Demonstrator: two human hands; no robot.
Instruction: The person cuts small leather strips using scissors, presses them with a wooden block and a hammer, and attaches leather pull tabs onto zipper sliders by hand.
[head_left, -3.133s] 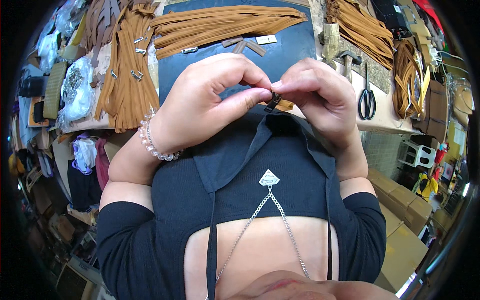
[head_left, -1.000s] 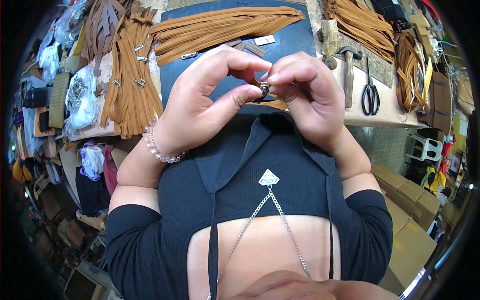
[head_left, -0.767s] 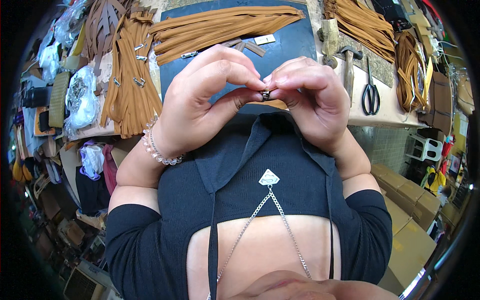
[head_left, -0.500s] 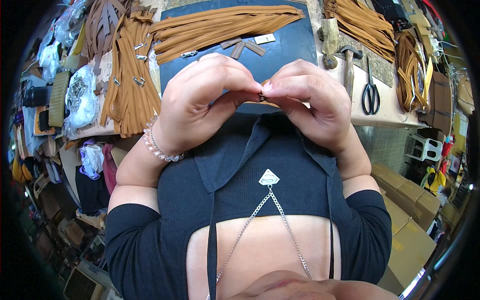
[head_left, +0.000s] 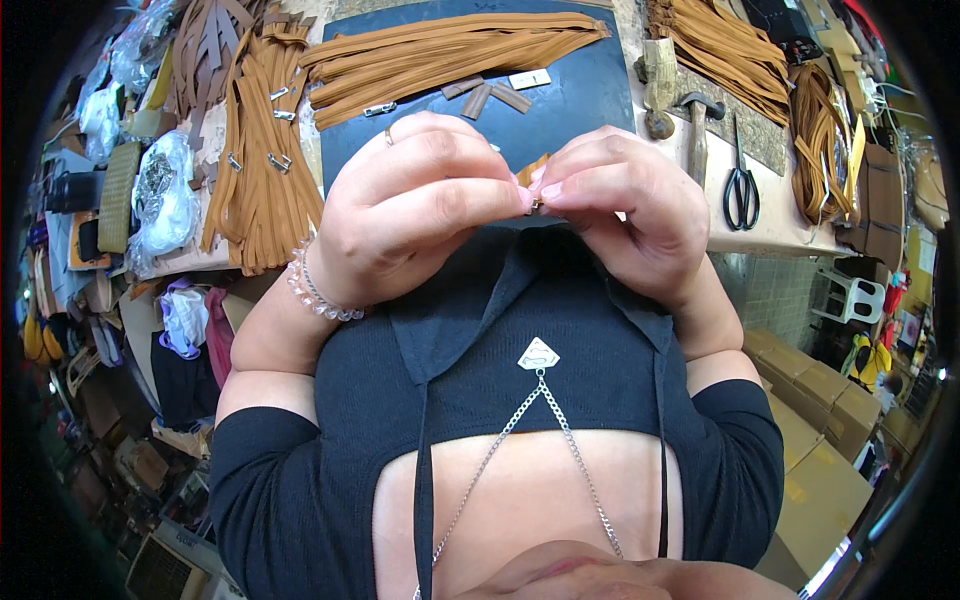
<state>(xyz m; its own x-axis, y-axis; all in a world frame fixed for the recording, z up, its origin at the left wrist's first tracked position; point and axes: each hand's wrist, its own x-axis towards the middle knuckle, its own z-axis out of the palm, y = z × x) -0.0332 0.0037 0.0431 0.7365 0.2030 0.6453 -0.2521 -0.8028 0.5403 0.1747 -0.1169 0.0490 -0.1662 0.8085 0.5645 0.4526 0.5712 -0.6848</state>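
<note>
My left hand [head_left: 425, 205] and my right hand [head_left: 635, 205] meet fingertip to fingertip over the near edge of the work table. Between them is the end of a brown zipper [head_left: 535, 170], with a small dark metal piece, probably its slider, at the pinch. Both thumbs and forefingers press together on it, hiding most of it. Just beyond my hands, several brown zippers [head_left: 450, 60] lie across a blue mat [head_left: 590, 90]. Small brown tabs [head_left: 475, 100] and a whitish rectangular piece [head_left: 530, 79] rest beside them.
More brown zippers with metal pulls [head_left: 265, 165] hang over the table's left edge. To the right are a hammer [head_left: 698, 130], a wooden-handled tool [head_left: 659, 85], black scissors [head_left: 741, 190] and a looped brown bundle [head_left: 820, 150]. Cardboard boxes [head_left: 810, 390] stand at lower right.
My left fingers have shifted slightly right and down, and its upper fingers are lifted. More of the brown zipper now shows between my hands. The things on the table have stayed put.
</note>
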